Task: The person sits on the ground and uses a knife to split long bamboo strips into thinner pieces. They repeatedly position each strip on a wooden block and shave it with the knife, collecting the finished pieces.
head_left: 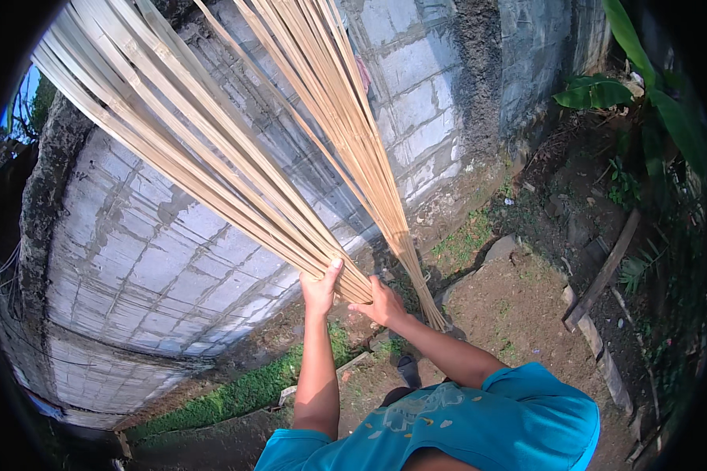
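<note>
A bundle of long, pale bamboo strips point(236, 196) slants from the upper left down to my two hands, its strips fanning apart toward the top. My left hand point(320, 289) grips the bundle near its lower end, thumb laid over the strips. Just below and to the right, my right hand point(381, 303) is closed round the bottom of the same bundle. Beyond my right hand, a second, browner bundle of bamboo strips point(353, 149) leans against the wall, gathered narrow at its foot on the ground.
A grey concrete block wall point(157, 243) runs along the left and ahead. Packed soil point(499, 314) lies to the right, edged by a wooden plank point(605, 271) and long stones. Banana leaves point(597, 93) hang at the upper right. Green moss point(251, 392) grows along the wall's base.
</note>
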Available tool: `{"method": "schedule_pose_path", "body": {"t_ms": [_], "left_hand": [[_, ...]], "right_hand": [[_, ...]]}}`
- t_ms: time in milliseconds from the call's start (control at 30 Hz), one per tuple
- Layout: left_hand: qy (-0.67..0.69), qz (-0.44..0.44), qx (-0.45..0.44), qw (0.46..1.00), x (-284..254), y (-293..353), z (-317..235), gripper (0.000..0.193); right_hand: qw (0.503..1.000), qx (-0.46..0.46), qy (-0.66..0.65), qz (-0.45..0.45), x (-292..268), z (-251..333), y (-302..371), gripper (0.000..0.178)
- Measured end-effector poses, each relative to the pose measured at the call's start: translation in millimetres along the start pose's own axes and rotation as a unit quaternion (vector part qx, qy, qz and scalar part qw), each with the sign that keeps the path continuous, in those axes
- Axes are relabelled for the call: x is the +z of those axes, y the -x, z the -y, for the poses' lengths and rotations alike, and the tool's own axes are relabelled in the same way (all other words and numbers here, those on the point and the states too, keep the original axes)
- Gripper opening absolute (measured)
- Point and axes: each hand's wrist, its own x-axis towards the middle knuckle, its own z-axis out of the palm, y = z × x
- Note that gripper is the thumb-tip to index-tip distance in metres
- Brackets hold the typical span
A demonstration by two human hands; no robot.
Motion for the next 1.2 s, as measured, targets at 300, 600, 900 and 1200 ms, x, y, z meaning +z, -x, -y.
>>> {"method": "schedule_pose_path", "body": {"t_ms": [300,600,900,1200], "left_hand": [[0.102,0.005,-0.051,0.993,-33,-63,49,0.032],[0.078,-0.01,-0.017,0.997,-48,-139,120,0.042],[-0.102,0.034,-0.17,0.979,-75,-100,203,0.058],[-0.325,0.242,-0.564,0.72,-69,269,313,0.043]], "right_hand": [[0.999,0.033,-0.001,-0.001,39,12,-41,0.099],[0.961,0.255,0.014,0.102,56,-179,124,0.068],[0.728,0.616,-0.214,-0.21,22,-356,494,0.04],[0.707,0.561,-0.316,-0.294,46,-328,584,0.035]]}}
